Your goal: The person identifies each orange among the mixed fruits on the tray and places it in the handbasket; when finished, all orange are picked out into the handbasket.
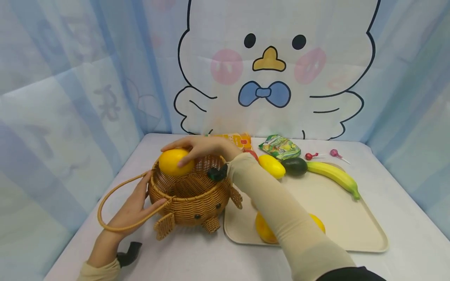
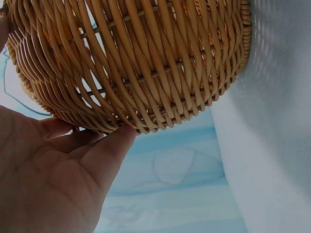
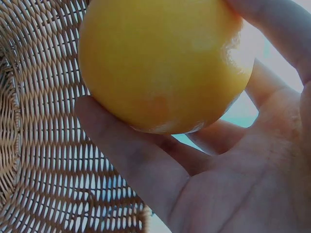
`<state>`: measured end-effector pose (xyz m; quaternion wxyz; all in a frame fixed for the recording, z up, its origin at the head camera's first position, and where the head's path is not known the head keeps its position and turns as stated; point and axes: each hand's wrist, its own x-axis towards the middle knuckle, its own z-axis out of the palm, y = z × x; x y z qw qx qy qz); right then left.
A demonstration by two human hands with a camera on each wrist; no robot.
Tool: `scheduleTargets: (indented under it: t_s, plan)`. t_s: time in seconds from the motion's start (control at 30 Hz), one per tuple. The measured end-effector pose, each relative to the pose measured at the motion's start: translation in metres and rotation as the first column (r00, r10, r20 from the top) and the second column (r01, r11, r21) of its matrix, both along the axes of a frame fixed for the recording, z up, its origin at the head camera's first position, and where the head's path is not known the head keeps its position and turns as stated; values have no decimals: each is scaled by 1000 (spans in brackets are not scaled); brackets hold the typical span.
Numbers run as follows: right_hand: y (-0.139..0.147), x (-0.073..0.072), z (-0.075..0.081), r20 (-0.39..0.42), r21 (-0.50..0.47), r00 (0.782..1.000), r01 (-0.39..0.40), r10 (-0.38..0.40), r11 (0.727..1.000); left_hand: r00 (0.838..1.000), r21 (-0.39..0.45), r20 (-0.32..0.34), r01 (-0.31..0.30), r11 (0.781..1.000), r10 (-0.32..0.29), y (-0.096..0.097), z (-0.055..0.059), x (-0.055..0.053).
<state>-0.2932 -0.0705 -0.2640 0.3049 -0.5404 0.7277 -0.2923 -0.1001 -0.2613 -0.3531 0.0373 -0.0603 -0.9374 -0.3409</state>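
A round yellow fruit (image 1: 174, 162) is gripped by my right hand (image 1: 207, 147) over the left part of the wicker basket (image 1: 191, 208). In the right wrist view, fingers curve round the fruit (image 3: 165, 63) with the basket's woven inside behind it. My left hand (image 1: 131, 208) holds the basket's outer left side, its wrist under the looped handle (image 1: 105, 195). The left wrist view shows fingers (image 2: 114, 150) touching the woven wall (image 2: 146, 63). The basket has small black eyes and woven flaps. Inside the basket, a dark green thing (image 1: 217, 173) shows at the right.
A beige tray (image 1: 337, 218) to the right bears a banana (image 1: 332, 175), a dark green avocado-like fruit (image 1: 294, 166), a lemon (image 1: 272, 166) and yellow-orange fruits (image 1: 264, 230) partly behind my right sleeve. Behind lie a green snack packet (image 1: 280, 147), an orange packet (image 1: 239, 139) and lollipops (image 1: 309, 156).
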Motion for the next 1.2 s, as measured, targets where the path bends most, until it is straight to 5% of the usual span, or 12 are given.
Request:
scheduleTargets:
  t_s: [0.27, 0.63, 0.97, 1.2]
  plan:
    - [-12, -1, -5, 107, 86, 994, -14, 4, 996, 1000, 4, -2, -3, 1000, 3, -1, 0, 0]
    - [-26, -8, -20, 300, 203, 952, -9, -53, 979, 1000, 3, -13, -10, 1000, 10, 0, -1, 0]
    - [-42, -10, -33, 266, 338, 956, 29, -125, 941, 1000, 15, -8, -14, 1000, 14, 1, 0, 2]
    - [-49, -7, -40, 327, 360, 940, -24, -102, 933, 1000, 4, -11, -20, 1000, 20, -1, -2, 0]
